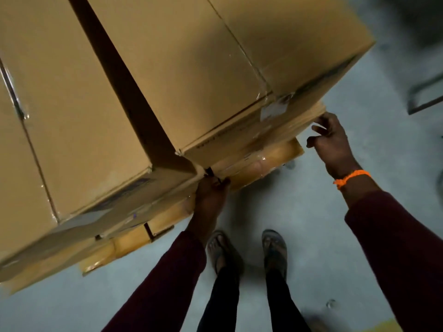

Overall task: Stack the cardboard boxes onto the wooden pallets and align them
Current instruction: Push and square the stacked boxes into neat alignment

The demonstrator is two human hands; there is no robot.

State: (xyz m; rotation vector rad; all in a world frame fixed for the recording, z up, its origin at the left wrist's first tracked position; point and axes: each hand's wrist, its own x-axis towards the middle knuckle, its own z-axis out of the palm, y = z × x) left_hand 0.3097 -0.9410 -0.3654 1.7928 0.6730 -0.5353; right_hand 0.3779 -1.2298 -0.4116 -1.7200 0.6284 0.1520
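One lower box (285, 131) spans between left hand (212, 195) and right hand (333, 142)

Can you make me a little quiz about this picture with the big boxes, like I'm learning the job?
1. True or false: the left top box and the right top box are pushed tight together.
2. Which hand wears the orange wristband?
3. Where is the left hand?
A. Flat on the floor
B. At the near corner of the lower box, under the right top box
C. On top of the left top box

Key
1. False: a dark gap runs between them.
2. The right hand.
3. B
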